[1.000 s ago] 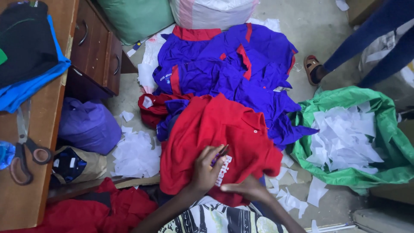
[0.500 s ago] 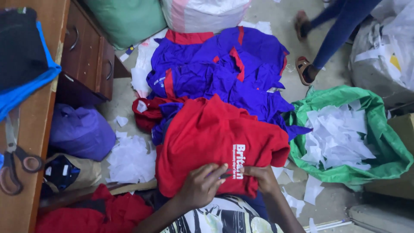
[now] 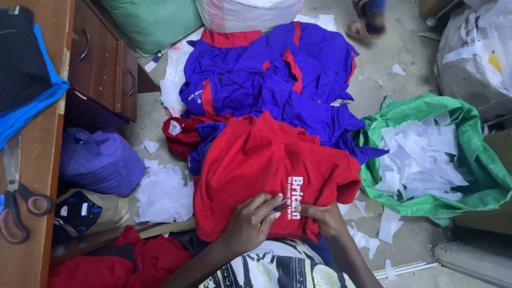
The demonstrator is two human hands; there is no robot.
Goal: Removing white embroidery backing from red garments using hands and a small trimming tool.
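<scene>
A: Where are the hands?

B: Both low in the centre of the frame, on the red shirt (image 3: 266,176) draped over the lap. The left hand (image 3: 249,223) lies with fingers curled, tips pressing the cloth beside the white lettering patch (image 3: 295,197). A small dark thing sits at those fingertips; I can't tell what it is, or whether it is truly pinched.

A: And the other?

B: The right hand (image 3: 322,217) is closed, bunching the shirt's lower edge just right of the lettering.

A: Around it?

B: A pile of blue shirts (image 3: 277,80) with red trim, upper centre, touching the red one. At right, a green bag (image 3: 469,154) lies open, full of white paper scraps (image 3: 421,154). More scraps lie lower left of the shirt, beside a purple bag (image 3: 98,160).

A: Edges?

B: A wooden table (image 3: 37,160) runs down the left side, scissors (image 3: 18,202) on it. Bare floor (image 3: 389,53) shows at upper right.
</scene>
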